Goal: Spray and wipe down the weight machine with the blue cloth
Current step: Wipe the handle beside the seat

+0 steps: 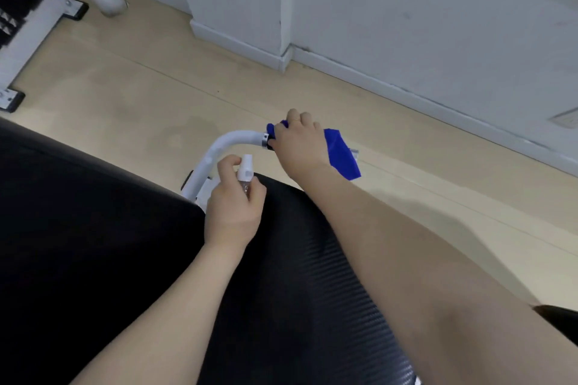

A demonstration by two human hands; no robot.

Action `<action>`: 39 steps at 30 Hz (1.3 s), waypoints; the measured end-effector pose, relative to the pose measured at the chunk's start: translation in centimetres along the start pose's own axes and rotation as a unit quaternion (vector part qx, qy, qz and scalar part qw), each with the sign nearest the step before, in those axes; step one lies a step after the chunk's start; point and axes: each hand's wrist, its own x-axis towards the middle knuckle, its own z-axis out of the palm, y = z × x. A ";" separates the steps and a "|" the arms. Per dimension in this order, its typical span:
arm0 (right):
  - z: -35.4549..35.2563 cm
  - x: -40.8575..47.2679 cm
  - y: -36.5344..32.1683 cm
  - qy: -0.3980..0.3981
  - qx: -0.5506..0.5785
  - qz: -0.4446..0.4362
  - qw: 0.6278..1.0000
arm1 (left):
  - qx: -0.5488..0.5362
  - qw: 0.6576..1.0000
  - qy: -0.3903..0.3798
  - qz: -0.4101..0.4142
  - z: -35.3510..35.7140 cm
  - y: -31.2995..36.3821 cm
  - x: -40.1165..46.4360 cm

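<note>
A white curved handle bar (219,147) of the weight machine rises beside its black padded seat (78,228). My right hand (297,144) is closed around the bar's grip end with the blue cloth (341,153) wrapped under the palm; loose cloth hangs out to the right. My left hand (233,209) holds a small clear spray bottle (245,172) with a white nozzle, upright just below the bar, with a finger next to the nozzle. The grip itself is hidden by hand and cloth.
A second black textured pad (297,291) lies under my forearms. White machine frame with black feet (18,50) stands at far left. A white wall and skirting (406,78) run along the beige floor (156,97) behind the handle.
</note>
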 end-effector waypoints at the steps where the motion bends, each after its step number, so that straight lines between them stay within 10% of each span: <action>1: 0.3 0.5 -0.5 -0.002 -0.020 -0.019 1.000 | -0.001 1.000 0.005 0.002 0.1 -0.3 0.1; 8: -1.4 -3.7 8.2 -0.067 -0.058 0.079 0.993 | -0.008 0.999 -0.032 -0.011 -0.3 -0.1 0.3; 30: -0.2 2.5 1.6 -0.051 -0.017 -0.099 0.994 | 0.024 0.998 -0.033 -0.037 0.3 -0.2 0.5; 36: -0.6 -0.8 4.9 -0.066 -0.064 0.058 0.994 | 0.016 0.997 -0.057 -0.050 0.2 0.0 0.6; 39: -0.3 1.3 0.7 -0.027 -0.036 -0.020 0.999 | 0.012 0.997 -0.056 -0.046 0.0 0.1 0.5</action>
